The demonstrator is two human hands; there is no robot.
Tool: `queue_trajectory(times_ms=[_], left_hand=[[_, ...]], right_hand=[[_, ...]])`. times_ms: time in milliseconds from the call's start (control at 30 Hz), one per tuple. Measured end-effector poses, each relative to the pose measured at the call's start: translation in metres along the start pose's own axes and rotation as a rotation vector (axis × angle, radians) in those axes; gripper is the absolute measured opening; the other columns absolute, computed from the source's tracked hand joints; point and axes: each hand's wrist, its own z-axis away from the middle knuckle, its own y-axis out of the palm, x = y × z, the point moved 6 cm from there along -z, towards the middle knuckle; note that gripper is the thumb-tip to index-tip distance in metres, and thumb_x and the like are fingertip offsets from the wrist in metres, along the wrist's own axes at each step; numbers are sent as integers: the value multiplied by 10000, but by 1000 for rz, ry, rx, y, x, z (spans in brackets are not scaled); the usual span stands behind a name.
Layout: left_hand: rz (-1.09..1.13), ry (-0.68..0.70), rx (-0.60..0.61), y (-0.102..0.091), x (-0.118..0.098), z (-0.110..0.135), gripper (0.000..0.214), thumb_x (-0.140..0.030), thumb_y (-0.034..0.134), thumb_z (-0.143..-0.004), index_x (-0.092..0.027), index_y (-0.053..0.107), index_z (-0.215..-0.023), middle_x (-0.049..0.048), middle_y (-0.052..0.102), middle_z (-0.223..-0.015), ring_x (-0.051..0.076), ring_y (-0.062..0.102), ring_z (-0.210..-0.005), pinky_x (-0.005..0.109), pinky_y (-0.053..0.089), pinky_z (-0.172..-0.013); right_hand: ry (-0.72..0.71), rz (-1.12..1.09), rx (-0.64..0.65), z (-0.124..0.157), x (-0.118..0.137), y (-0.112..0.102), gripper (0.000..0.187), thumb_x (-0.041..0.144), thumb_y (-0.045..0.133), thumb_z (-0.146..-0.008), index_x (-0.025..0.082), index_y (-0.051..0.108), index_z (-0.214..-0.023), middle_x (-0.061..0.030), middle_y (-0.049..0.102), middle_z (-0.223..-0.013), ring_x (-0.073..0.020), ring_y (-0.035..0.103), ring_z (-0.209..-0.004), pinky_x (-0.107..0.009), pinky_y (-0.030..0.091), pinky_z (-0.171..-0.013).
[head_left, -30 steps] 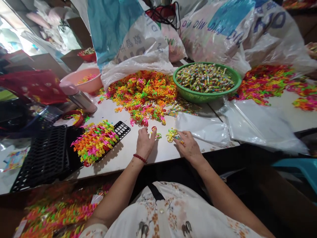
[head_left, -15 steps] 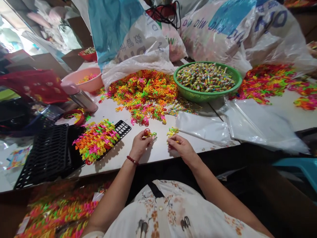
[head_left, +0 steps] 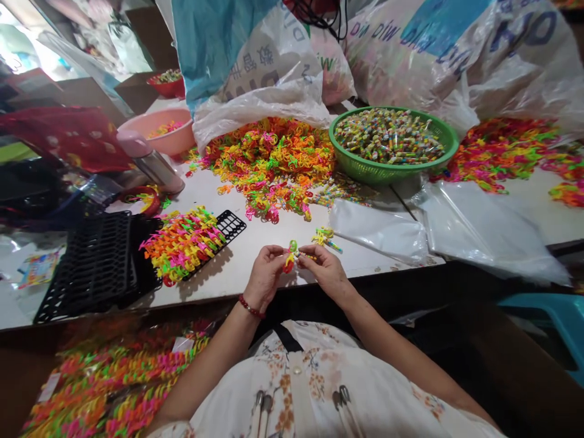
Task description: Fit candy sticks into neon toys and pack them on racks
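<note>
My left hand (head_left: 266,274) is closed in a pinch on small bright plastic pieces (head_left: 290,258), green at the top and red and yellow below. My right hand (head_left: 325,267) meets it from the right, its thumb and fingers pinched on a thin, colourful stick (head_left: 306,256) that touches those pieces; its exact kind is too small to make out. Just beyond the right hand, a yellow plastic piece with a blue-tipped stick (head_left: 327,238) lies on the table. To the left, a black grid tray (head_left: 233,224) carries rows of pink, orange, yellow and green pieces (head_left: 185,244).
A large heap of plastic pieces (head_left: 274,158) spreads behind my hands. A green basket (head_left: 395,174) holds many small wrapped tubes. Clear plastic bags (head_left: 376,231) lie at right. Black trays (head_left: 86,261), a flask (head_left: 155,163) and a pink basin (head_left: 157,131) stand left.
My hands have come together from apart, joining the stick to the plastic pieces. The yellow piece near my right fingers now lies on the table. The view has shifted slightly.
</note>
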Motion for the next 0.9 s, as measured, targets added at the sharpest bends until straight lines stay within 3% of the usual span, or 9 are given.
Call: queue_trajectory(times_ms=[100,267,433,533,733,833,900], left_hand=[[60,-48,-13,3,7,-2,478,-189,876,-490,-122,622,-889,9,672,-778,101,625,-681,232,481,-677],[85,-73,40,7,6,0,362,-260,871,-535,-103,638,-762,18,668,-722,95,605,-629,230,464,-643],[79,-25,-15,6,5,-1,360,-282,874,-547,-118,627,-750,-13,641,-668,69,572,-582,208,441,-613],[97,-54,-36,5,7,-3,410,-277,888,-510,-108,655,-801,10,668,-721,85,594,-625,219,450,-633],[89,-139,3,7,10,-2,378,-260,882,-517,-96,648,-765,13,652,-704,74,566,-607,208,432,-607],[48,-103,-26,7,7,3,395,-297,860,-569,-130,575,-788,-12,631,-700,76,573,-602,207,443,-606],[29,-28,-61,6,2,5,415,-348,823,-632,-167,525,-856,-22,632,-738,89,597,-629,221,468,-624]], right_hand=[[-14,11,12,1,1,4,306,427,710,-766,193,659,-956,-29,705,-897,-155,675,-766,-302,565,-768],[13,2,26,3,1,6,312,432,701,-780,189,663,-971,-19,691,-861,-149,657,-743,-288,548,-749],[-1,2,44,5,-2,7,267,408,673,-816,198,671,-982,-12,687,-861,-139,646,-728,-273,536,-719],[-96,105,35,7,3,8,219,365,633,-858,207,674,-1004,-32,694,-932,-160,657,-807,-291,537,-764],[-442,493,88,16,21,19,207,217,512,-923,211,661,-1066,-67,682,-970,-179,639,-912,-318,513,-838],[-504,599,120,17,21,20,243,192,474,-927,203,644,-1099,-84,677,-960,-194,631,-913,-339,511,-843],[-474,605,99,16,19,17,228,212,484,-926,199,651,-1081,-92,680,-971,-206,630,-930,-357,506,-863]])
